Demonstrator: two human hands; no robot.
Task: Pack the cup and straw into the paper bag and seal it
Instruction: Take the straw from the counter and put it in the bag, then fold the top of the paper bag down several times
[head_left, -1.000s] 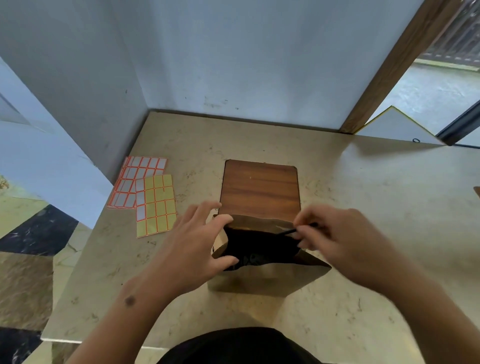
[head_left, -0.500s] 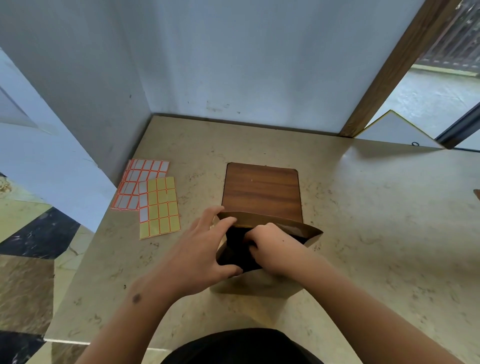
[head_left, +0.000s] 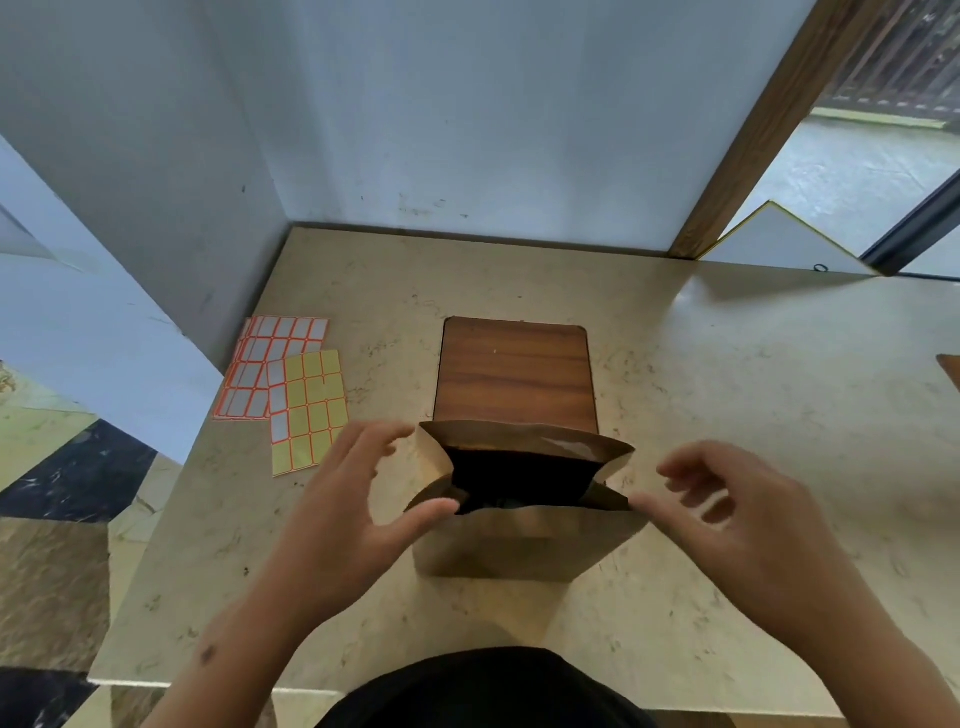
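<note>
Two hands are flanking the paper bag (head_left: 519, 540), which is standing upright near the front edge of the tabletop (head_left: 727, 415) with its mouth gaping. The left hand (head_left: 348, 514) is bracketing the bag's left corner, thumb touching the near lip and fingers curving toward the far lip without clearly pinching. The right hand (head_left: 737, 525) is hanging just beside the right corner, fingers loosely curled and holding nothing; only the thumb tip is meeting the paper. Placed this way, they are probably getting ready to bring the two lips together for folding. The bag's inside is lying in deep shadow, so neither cup nor straw is showing; whether both are inside cannot be told.

Behind the bag, a wooden board (head_left: 514, 379) is lying flat. Label sheets (head_left: 291, 384), orange-edged and yellow, are lying well to the left, likely waiting to serve as the seal. The marbled beige tabletop is sitting in a corner of pale blue walls (head_left: 467, 104), with a wooden door frame (head_left: 763, 114) at right.
</note>
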